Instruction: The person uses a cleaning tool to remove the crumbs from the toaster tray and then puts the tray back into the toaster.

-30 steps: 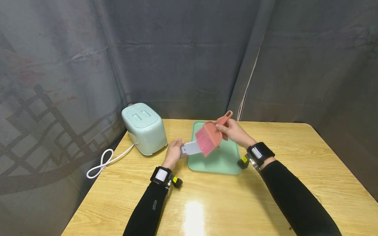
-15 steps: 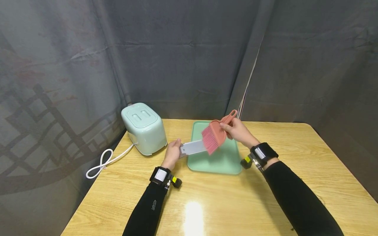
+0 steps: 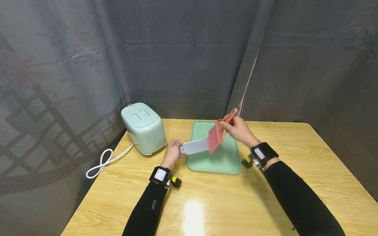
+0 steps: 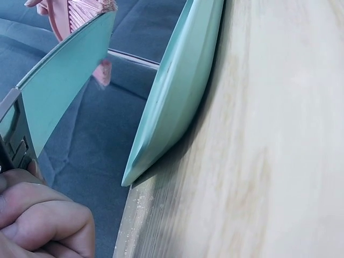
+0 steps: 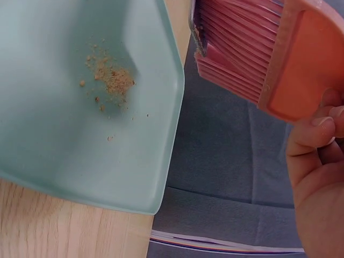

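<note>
My left hand grips the near end of a flat grey crumb tray and holds it out over a mint green serving tray. My right hand grips the handle of a pink brush, whose bristles touch the crumb tray's far end. In the left wrist view the crumb tray slants up from my fingers towards the brush. The right wrist view has the brush above the green tray, where brown crumbs lie.
A mint green toaster stands at the table's back left, its white cord looping off the left edge. The wooden table is backed by grey curtains. The green tray sits at the back middle.
The brush has slid right along the crumb tray to its far end and turned more edge-on, baring more of the grey tray. My left hand has stayed put.
</note>
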